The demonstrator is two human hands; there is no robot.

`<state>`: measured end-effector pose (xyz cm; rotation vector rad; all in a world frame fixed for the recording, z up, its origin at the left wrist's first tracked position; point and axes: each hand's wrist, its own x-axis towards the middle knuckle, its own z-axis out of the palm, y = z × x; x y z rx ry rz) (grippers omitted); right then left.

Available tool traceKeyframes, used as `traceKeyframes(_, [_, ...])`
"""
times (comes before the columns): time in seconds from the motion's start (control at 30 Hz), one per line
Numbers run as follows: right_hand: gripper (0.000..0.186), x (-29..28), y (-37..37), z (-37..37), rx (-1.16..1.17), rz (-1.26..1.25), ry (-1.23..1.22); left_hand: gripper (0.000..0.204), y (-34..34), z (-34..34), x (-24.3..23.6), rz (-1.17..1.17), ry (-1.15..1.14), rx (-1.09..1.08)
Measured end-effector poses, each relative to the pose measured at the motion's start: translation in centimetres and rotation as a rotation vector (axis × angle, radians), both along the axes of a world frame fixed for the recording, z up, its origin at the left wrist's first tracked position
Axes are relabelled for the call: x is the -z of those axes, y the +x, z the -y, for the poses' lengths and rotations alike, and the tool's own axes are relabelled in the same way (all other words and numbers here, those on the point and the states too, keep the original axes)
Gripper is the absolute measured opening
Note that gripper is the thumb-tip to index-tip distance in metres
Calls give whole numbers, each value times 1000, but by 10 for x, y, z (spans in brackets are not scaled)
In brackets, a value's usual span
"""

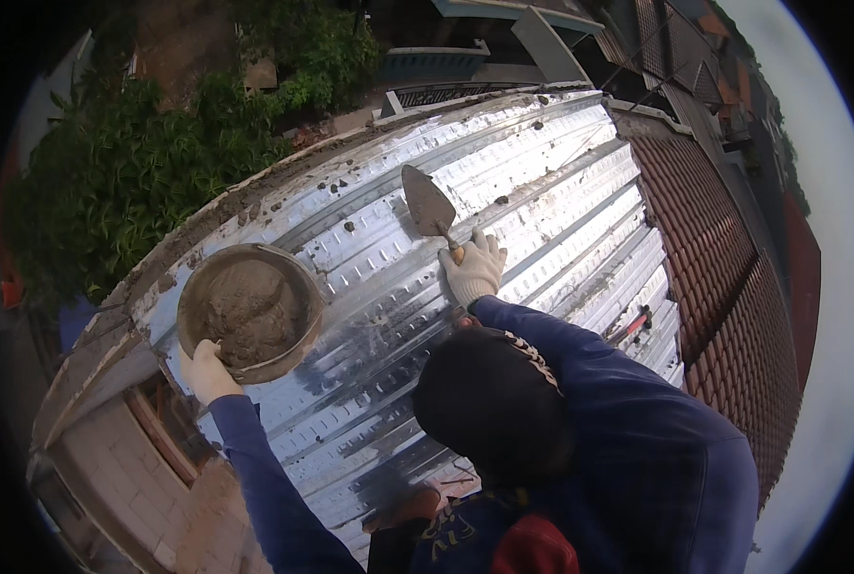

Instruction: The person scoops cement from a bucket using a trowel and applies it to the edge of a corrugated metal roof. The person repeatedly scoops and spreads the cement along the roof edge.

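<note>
My left hand (207,371), in a white glove, grips the near rim of a round pan (293,277) filled with grey mortar (247,311). The pan rests on a shiny corrugated metal roof sheet (542,172) near its left edge. My right hand (475,268), also gloved, holds the wooden handle of a pointed trowel (427,203). The trowel blade lies flat against the sheet and points up and to the left. Both blue sleeves reach in from below, around a dark hood (489,402).
Mortar lumps dot the sheet's upper part and the concrete edge (255,196). A red-handled tool (633,325) lies at the sheet's right side beside a red tiled roof (714,249). Green bushes (131,172) lie far below on the left, and a brick wall (140,478) drops away at lower left.
</note>
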<state>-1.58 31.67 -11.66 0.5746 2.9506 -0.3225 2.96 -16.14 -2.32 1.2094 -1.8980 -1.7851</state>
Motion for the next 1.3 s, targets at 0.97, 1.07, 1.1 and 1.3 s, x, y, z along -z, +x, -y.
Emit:
traceKeyframes(0.97, [33, -145, -145, -66, -991, 44, 70, 54, -91, -199, -39, -105, 55, 457])
traceKeyframes(1.07, [39, -123, -176, -42, -1105, 87, 77, 55, -91, -196, -26, -114, -22, 445])
traceKeyframes(1.1, [41, -118, -177, -30, -1157, 122, 66, 55, -91, -198, -24, -113, -24, 430])
traceKeyframes(1.3, [49, -111, -140, 7, -1247, 572, -44, 55, -90, -200, -17, -116, -67, 312])
